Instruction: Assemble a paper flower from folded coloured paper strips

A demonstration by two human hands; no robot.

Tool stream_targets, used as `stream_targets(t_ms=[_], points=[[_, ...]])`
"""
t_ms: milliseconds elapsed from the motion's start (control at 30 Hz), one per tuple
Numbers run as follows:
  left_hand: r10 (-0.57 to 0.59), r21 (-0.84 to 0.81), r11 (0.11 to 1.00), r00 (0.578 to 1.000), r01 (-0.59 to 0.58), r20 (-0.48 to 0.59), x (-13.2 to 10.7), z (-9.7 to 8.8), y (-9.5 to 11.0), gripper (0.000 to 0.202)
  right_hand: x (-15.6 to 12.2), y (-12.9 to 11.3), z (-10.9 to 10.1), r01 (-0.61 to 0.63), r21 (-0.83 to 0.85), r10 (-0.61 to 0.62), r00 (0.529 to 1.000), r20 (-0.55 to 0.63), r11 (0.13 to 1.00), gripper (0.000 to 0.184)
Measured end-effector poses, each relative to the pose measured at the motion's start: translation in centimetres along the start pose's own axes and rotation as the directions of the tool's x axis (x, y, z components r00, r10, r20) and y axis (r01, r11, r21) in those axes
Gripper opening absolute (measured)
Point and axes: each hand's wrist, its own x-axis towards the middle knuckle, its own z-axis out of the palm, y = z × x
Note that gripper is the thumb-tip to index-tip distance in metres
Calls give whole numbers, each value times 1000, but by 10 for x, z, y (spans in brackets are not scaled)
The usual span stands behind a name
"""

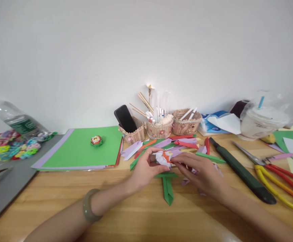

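Between my two hands is a small folded paper flower [163,158], white or pale lilac outside with orange inside. My left hand [146,169] grips it from the left, fingers and thumb closed round its side. At its right edge my right hand [199,169] pinches it with the fingertips; the exact grip is partly hidden. Just below lies a folded green paper strip [168,190]. Behind the hands spreads a pile of folded paper strips [186,143] in red, green, lilac and orange. A finished-looking small paper flower [96,140] rests on the green paper sheets [78,151] to the left.
Three wooden-stick baskets [160,129] stand against the wall, one with a phone [125,118]. At right lie a dark green cutter [242,171], scissors [249,154] and pliers with yellow and red handles [275,186]. A plastic cup [263,121] and bottle [22,122] flank the table.
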Motion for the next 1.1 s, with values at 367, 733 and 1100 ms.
stream_targets(t_ms=[367,733,1100], points=[[18,23,1000,1000,-18,10,-3,2,-1,48,-3,-6,4,-59,13,60,998,-10,998,15],[26,72,997,1000,-27,12,-5,2,-1,49,2,-6,-1,-145,153,150,988,-25,978,10],[36,107,994,999,-36,-5,-6,3,-2,48,-5,-4,5,255,-485,-329,942,-71,836,6]])
